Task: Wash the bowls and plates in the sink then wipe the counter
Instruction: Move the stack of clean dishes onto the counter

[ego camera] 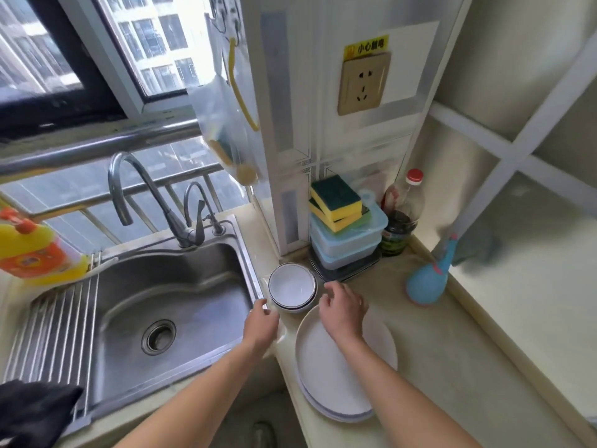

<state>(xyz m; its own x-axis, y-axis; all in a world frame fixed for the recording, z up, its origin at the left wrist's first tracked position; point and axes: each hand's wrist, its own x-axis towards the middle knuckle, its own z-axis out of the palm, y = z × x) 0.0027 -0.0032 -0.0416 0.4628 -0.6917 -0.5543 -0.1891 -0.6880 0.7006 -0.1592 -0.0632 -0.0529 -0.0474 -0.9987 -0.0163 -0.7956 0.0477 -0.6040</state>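
A stack of white bowls [292, 287] with dark rims stands on the beige counter [452, 344], just right of the steel sink [168, 305]. In front of the bowls lies a stack of white plates [326, 376]. My left hand [260, 326] hovers at the sink's right rim, close to the bowls' left side, fingers loosely curled and holding nothing. My right hand [344, 310] is above the far edge of the plates, fingers spread and relaxed beside the bowls. The sink basin holds no dishes.
A faucet [142, 195] arches over the sink. Yellow-green sponges [336, 202] sit on stacked plastic boxes [349, 244] in the corner, beside a dark bottle [400, 218]. A blue brush [429, 279] lies on the counter. A detergent bottle [32, 250] and drying rack [55, 337] are on the left.
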